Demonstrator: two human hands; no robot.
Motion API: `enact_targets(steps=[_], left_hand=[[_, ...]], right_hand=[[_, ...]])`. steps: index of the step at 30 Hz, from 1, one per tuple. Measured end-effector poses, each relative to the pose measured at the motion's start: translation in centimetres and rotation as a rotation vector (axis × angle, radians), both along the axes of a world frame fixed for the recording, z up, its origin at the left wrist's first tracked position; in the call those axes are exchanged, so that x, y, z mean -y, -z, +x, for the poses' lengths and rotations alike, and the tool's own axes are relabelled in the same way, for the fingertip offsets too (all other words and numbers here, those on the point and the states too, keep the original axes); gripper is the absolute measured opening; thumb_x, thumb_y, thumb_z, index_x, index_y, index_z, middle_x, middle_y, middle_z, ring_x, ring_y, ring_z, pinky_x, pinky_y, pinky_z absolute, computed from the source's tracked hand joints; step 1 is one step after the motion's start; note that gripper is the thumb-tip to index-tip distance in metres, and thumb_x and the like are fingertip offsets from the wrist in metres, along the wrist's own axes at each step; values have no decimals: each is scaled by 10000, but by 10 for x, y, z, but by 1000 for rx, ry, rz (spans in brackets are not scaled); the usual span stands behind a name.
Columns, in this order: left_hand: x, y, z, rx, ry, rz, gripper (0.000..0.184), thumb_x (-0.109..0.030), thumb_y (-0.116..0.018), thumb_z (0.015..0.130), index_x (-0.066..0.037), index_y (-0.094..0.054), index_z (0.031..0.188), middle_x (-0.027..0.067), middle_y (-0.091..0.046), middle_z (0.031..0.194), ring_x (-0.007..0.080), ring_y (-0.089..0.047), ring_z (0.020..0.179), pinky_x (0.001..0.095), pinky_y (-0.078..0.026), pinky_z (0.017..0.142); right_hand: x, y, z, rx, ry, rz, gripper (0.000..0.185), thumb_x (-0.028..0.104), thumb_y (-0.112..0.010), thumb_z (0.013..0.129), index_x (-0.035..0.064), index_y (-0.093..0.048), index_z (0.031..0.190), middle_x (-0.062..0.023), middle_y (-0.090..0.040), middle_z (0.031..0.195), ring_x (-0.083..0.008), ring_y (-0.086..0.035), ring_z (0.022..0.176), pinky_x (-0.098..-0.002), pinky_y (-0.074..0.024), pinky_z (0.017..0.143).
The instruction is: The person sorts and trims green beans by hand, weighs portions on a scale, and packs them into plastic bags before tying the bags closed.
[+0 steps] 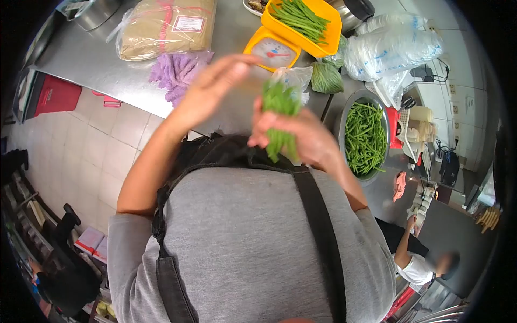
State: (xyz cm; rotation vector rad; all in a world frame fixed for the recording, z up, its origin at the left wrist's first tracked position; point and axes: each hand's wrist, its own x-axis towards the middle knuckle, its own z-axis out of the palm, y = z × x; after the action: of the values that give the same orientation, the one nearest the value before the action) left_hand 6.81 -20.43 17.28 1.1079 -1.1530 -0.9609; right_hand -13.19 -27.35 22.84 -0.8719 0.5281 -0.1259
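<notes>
My right hand (301,132) is wrapped round a bunch of cut green beans (280,118), blurred by motion, in front of my apron. My left hand (218,81) is raised over the counter, fingers extended and blurred, with nothing in it. Just beyond it stands a yellow scale (272,54) with a round dial. On the scale sits a yellow tray (335,33) holding green beans (299,20). To the right of my right hand, a metal bowl (343,110) is full of green beans (366,137). A clear plastic bag (293,78) lies below the scale.
A purple cloth (175,72) and a wrapped brown package (167,32) lie on the metal counter (91,56). Green bundles in plastic (326,78) and plastic bags (388,51) are at the right. One person (417,266) is at lower right, another (67,274) at lower left.
</notes>
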Motion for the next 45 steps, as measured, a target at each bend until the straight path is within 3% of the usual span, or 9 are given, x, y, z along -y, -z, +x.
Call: enact_targets(steps=[6,9,14,19,25,28,35,41,45], left_hand=[[-38,83,63,994,-323,103,263,-157,-632,890,-113,-658,1149,66,-622,1180,305,-547,1119,404,-417,968],[-43,106,58,1021,-408,6,257,-154,-648,869,-124,-663,1124,41,-618,1182,280,-532,1126,400,-406,961],[-45,111,58,963,-447,11,260,-146,-656,862,-137,-666,1122,21,-619,1184,260,-531,1131,393,-394,966],[-46,111,58,938,-455,29,260,-144,-660,856,-150,-669,1116,12,-619,1184,254,-530,1131,393,-394,965],[-45,114,59,974,-440,29,266,-152,-658,858,-154,-661,1124,8,-611,1201,255,-521,1140,398,-390,971],[-43,117,60,990,-442,13,269,-157,-654,861,-156,-657,1130,8,-609,1204,256,-521,1139,397,-387,973],[-44,118,59,993,-444,2,266,-162,-651,864,-156,-655,1130,7,-608,1210,257,-520,1141,386,-380,972],[-45,119,59,996,-453,-24,277,-161,-657,860,-155,-655,1137,22,-610,1206,269,-521,1141,390,-380,975],[-42,122,59,1005,-432,-14,279,-144,-654,868,-151,-652,1147,30,-606,1230,276,-516,1156,391,-375,979]], right_hand=[[115,-91,14,-201,85,-1259,508,326,-696,897,-29,-533,1222,-140,-654,896,-244,-665,794,-357,-520,802],[150,-100,46,-412,-14,-1386,616,236,-717,863,-41,-456,1347,-243,-532,1324,-309,-529,1229,-374,-425,1018],[217,-48,73,-490,-236,-2193,630,429,-703,879,-60,-528,1235,-181,-671,938,-342,-668,926,-404,-503,858],[217,-42,73,-713,-510,-1942,882,645,-572,888,-59,-430,1401,-247,-473,1395,-347,-511,1255,-406,-400,1050],[229,-14,48,-561,-428,-2073,775,586,-600,903,-22,-486,1371,-183,-524,1345,-311,-532,1217,-382,-408,1028],[182,-63,67,-534,-573,-1788,662,323,-666,900,-76,-397,1355,-306,-508,1308,-373,-509,1240,-391,-405,1046],[175,-69,56,-593,-509,-1877,758,355,-632,923,-97,-310,1440,-329,-447,1404,-390,-454,1311,-392,-347,1107],[184,-79,12,-543,-139,-1864,531,414,-637,935,16,-574,1280,-118,-611,1227,-216,-577,1106,-323,-442,950],[177,-100,-76,-657,-85,-1756,199,197,-654,903,36,-704,1009,-77,-725,921,-179,-651,793,-318,-497,754]])
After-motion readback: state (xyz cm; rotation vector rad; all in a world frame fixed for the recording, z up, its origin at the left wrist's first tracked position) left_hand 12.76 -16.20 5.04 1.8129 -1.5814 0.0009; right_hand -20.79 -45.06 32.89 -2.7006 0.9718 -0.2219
